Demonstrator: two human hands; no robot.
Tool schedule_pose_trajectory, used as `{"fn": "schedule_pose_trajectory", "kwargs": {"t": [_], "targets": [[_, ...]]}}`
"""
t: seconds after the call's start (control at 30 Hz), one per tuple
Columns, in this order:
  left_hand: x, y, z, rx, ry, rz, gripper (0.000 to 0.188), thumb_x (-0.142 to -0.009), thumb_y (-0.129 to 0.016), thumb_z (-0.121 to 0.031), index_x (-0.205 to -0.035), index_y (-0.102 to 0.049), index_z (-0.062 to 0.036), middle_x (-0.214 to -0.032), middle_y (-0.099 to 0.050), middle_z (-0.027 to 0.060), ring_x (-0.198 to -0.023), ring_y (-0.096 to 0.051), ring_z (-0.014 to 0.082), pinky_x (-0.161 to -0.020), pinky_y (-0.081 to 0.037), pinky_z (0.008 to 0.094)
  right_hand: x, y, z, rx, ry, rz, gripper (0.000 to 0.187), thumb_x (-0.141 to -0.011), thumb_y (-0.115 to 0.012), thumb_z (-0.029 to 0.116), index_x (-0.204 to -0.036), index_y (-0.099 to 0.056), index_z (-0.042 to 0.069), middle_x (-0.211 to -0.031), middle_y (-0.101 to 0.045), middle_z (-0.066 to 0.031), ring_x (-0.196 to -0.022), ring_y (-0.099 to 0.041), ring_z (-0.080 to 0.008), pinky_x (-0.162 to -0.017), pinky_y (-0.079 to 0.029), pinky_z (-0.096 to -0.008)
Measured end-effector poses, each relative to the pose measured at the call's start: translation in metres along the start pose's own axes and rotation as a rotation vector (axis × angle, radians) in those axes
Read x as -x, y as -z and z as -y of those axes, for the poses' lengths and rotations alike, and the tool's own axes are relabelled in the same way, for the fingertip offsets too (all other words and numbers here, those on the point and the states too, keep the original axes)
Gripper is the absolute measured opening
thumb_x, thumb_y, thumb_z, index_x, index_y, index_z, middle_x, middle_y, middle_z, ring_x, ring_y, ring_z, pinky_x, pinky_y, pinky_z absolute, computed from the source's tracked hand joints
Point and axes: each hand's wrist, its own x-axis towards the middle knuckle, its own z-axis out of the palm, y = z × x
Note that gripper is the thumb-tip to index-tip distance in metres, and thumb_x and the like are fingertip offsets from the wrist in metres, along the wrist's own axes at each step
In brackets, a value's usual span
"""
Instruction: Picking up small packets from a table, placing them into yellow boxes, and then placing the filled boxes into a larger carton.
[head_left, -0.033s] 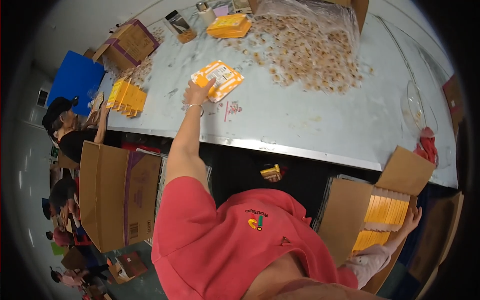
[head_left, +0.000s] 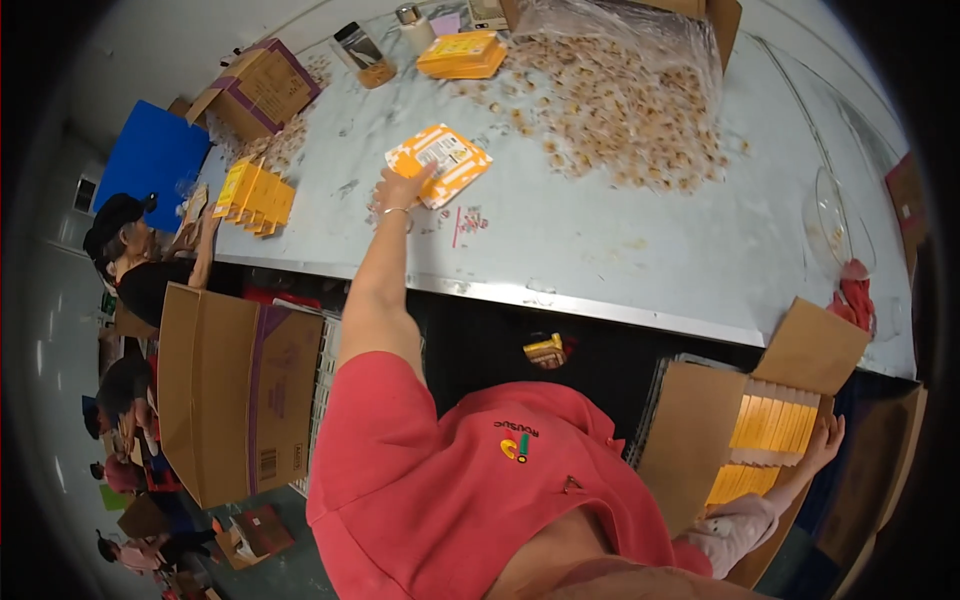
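My left hand (head_left: 402, 188) reaches over the table and grips the near left edge of a flat yellow-and-white box (head_left: 440, 163), thumb on top. The box lies at or just above the tabletop; I cannot tell which. Low on the right, my right hand (head_left: 824, 442) is closed over the outer edge of an open cardboard carton (head_left: 690, 435). Rows of narrow yellow boxes (head_left: 772, 422) stand inside this carton, packed side by side. Part of my right forearm is hidden.
Small wrapped pieces (head_left: 630, 120) lie heaped at the back of the table (head_left: 600, 235). Yellow boxes (head_left: 462, 55) are stacked near a jar (head_left: 362, 55). At left, a co-worker (head_left: 135, 250) touches more yellow boxes (head_left: 253, 197). A tall carton (head_left: 235, 395) stands beside my left arm.
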Motion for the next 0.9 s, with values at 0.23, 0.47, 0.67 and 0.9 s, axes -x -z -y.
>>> {"fn": "schedule_pose_trajectory", "kwargs": {"t": [0.23, 0.47, 0.67, 0.9], "targets": [[-0.067, -0.038, 0.035, 0.285, 0.259, 0.225, 0.059, -0.068, -0.07, -0.05, -0.107, -0.064, -0.0061, -0.105, -0.066, 0.011, -0.098, -0.062, 0.0254, -0.091, -0.04, 0.0441, 0.053, -0.124, 0.21, -0.193, 0.245, 0.136, 0.038, -0.092, -0.043, 0.006, -0.128, -0.043, -0.005, -0.12, -0.055, -0.0169, -0.109, -0.054, -0.0211, -0.096, -0.041, -0.0307], [-0.056, -0.026, 0.041, 0.719, 0.051, -0.13, 0.028, -0.082, -0.062, -0.028, -0.092, -0.068, -0.0016, -0.082, -0.069, 0.0128, -0.07, -0.065, 0.0248, -0.065, -0.048, 0.0301, 0.093, -0.333, 0.284, -0.262, 0.288, 0.665, 0.036, -0.09, -0.049, 0.001, -0.126, -0.049, -0.001, -0.11, -0.058, -0.0132, -0.102, -0.058, -0.0199, -0.088, -0.046, -0.0298], [0.03, 0.049, -0.017, 0.772, -0.58, 0.108, 0.021, -0.088, -0.053, -0.015, -0.08, -0.059, 0.003, -0.059, -0.054, 0.0085, -0.054, -0.046, 0.0126, -0.052, -0.039, 0.0291, 0.186, -0.458, 0.43, -0.051, 1.144, 0.723, 0.043, -0.081, -0.056, 0.001, -0.124, -0.052, 0.007, -0.124, -0.052, -0.0144, -0.116, -0.048, -0.0289, -0.099, -0.036, -0.0375], [0.081, 0.076, -0.036, 0.726, -0.778, 0.169, 0.018, -0.088, -0.053, -0.011, -0.075, -0.058, 0.0013, -0.055, -0.049, 0.0026, -0.05, -0.043, 0.0093, -0.048, -0.035, 0.026, 0.197, -0.5, 0.42, 0.179, 1.367, 0.621, 0.029, -0.08, -0.061, 0.016, -0.108, -0.057, 0.007, -0.122, -0.048, -0.0139, -0.116, -0.043, -0.0301, -0.094, -0.034, -0.0407]]}}
